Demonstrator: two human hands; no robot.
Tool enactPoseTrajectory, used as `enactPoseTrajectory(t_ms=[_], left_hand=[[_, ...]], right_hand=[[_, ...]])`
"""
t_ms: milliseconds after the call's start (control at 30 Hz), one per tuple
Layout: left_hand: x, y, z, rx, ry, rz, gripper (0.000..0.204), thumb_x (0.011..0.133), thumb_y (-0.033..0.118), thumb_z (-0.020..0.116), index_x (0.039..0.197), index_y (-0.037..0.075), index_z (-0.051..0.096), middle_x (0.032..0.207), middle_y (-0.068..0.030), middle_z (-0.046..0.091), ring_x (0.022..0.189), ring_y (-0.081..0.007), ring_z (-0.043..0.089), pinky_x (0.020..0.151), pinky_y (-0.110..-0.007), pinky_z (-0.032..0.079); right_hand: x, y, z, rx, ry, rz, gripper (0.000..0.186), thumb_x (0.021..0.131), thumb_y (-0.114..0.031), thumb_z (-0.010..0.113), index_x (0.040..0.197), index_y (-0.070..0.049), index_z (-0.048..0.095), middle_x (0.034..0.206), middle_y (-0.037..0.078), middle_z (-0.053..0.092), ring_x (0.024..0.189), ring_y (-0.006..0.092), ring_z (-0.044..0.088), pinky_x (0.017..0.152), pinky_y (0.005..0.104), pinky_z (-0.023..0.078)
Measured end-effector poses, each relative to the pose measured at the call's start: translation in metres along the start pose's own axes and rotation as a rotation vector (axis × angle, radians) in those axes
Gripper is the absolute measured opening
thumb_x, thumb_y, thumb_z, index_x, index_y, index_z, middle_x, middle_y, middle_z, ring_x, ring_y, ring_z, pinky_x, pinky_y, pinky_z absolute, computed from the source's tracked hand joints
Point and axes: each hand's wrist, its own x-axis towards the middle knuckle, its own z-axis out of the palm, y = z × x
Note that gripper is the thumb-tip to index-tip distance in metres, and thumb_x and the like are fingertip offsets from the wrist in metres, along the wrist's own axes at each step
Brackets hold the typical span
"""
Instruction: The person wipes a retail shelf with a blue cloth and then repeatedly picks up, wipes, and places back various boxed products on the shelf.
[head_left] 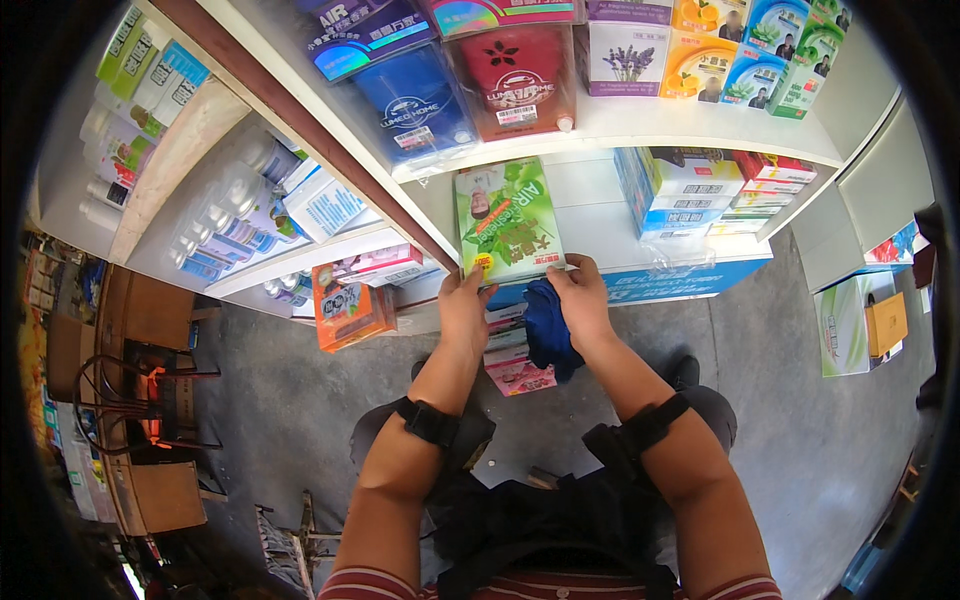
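seen from above, a person crouches at white shop shelves point(700, 130). just above the picture's centre, a flat green box point(507, 222) is held at its lower edge: the left hand point(464, 305) pinches the 7 o'clock corner, the right hand point(583, 300) grips the 5 o'clock corner while also clutching a dark blue cloth point(548, 325). the box looks light, stiff and glossy, likely slippery; holding both lower corners seems steadiest. an orange box point(345, 305) sits at 9 o'clock.
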Motion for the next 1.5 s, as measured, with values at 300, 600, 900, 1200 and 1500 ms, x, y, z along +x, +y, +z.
enactPoseTrajectory(t_ms=[300, 600, 900, 1200, 1500], left_hand=[[-0.016, -0.005, 0.015, 0.107, -0.125, -0.062, 0.027, 0.088, 0.014, 0.056, 0.111, 0.0, 0.056, 0.1, -0.0063, 0.059, 0.091, -0.0151, 0.054, 0.077, -0.029, 0.041], [0.021, -0.013, 0.035, 0.234, -0.11, 0.23, 0.029, 0.087, 0.013, 0.057, 0.112, -0.003, 0.055, 0.103, -0.0066, 0.056, 0.097, -0.016, 0.051, 0.086, -0.026, 0.038], [0.002, -0.035, 0.06, 0.237, -0.214, 0.262, 0.022, 0.088, 0.017, 0.059, 0.104, 0.001, 0.059, 0.088, -0.0012, 0.058, 0.08, -0.011, 0.051, 0.074, -0.025, 0.041], [-0.025, -0.058, 0.142, 0.451, -0.464, 0.256, 0.038, 0.091, 0.031, 0.052, 0.11, -0.001, 0.057, 0.104, -0.0099, 0.059, 0.099, -0.0185, 0.055, 0.087, -0.032, 0.043], [-0.004, -0.036, 0.253, 0.534, -0.329, 0.149, 0.053, 0.088, 0.039, 0.055, 0.125, 0.002, 0.047, 0.118, -0.012, 0.054, 0.11, -0.0227, 0.047, 0.094, -0.033, 0.035]], right_hand=[[0.038, 0.013, 0.03, 0.175, -0.175, -0.141, 0.071, 0.077, -0.001, 0.062, 0.139, -0.004, 0.028, 0.107, 0.012, 0.053, 0.095, 0.019, 0.053, 0.08, 0.0282, 0.044], [0.028, 0.003, 0.039, 0.265, -0.162, -0.01, 0.087, 0.071, 0.005, 0.058, 0.146, -0.009, 0.016, 0.086, 0.007, 0.058, 0.079, 0.015, 0.054, 0.071, 0.027, 0.045], [-0.023, -0.015, -0.011, 0.156, -0.198, 0.139, 0.034, 0.075, 0.0, 0.057, 0.109, 0.001, 0.058, 0.085, 0.007, 0.058, 0.076, 0.0132, 0.055, 0.069, 0.0231, 0.044], [-0.038, -0.045, -0.095, 0.281, -0.105, 0.016, 0.021, 0.077, -0.003, 0.056, 0.098, 0.002, 0.06, 0.078, 0.004, 0.059, 0.069, 0.0094, 0.052, 0.061, 0.0226, 0.041], [-0.043, -0.056, -0.137, 0.18, -0.138, -0.02, 0.024, 0.081, -0.004, 0.054, 0.104, 0.001, 0.06, 0.089, 0.006, 0.06, 0.079, 0.0106, 0.055, 0.072, 0.0229, 0.045]])
